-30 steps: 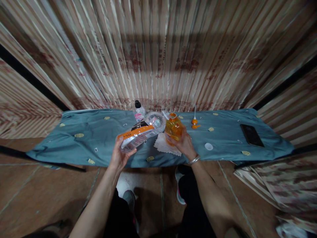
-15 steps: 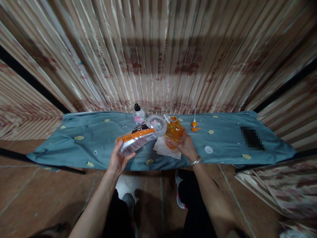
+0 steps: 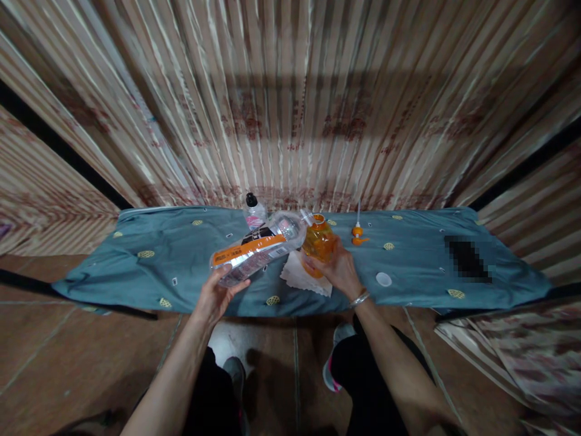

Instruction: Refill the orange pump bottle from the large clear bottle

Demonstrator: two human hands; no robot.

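Note:
My left hand (image 3: 220,292) is closed around the base of a clear plastic bottle (image 3: 261,245) with an orange and black label. The bottle is tilted, its neck pointing right at the mouth of an orange see-through bottle (image 3: 319,239); whether the two rims touch I cannot tell. My right hand (image 3: 338,266) grips the orange bottle from its right side. Beneath the orange bottle lies a white scalloped cloth or paper (image 3: 299,278). To the right, an orange pump head (image 3: 357,233) with a pale tube rests on the cloth-covered table.
A blue-green patterned cloth covers the table (image 3: 190,263). Behind the clear bottle stands a small bottle with a black cap (image 3: 255,212). A round white disc (image 3: 384,279) and a blurred dark object (image 3: 467,259) lie to the right. Striped curtains (image 3: 290,103) hang behind.
The view has shifted slightly. Both hands keep their grips, and the clear bottle stays tilted toward the orange bottle's mouth.

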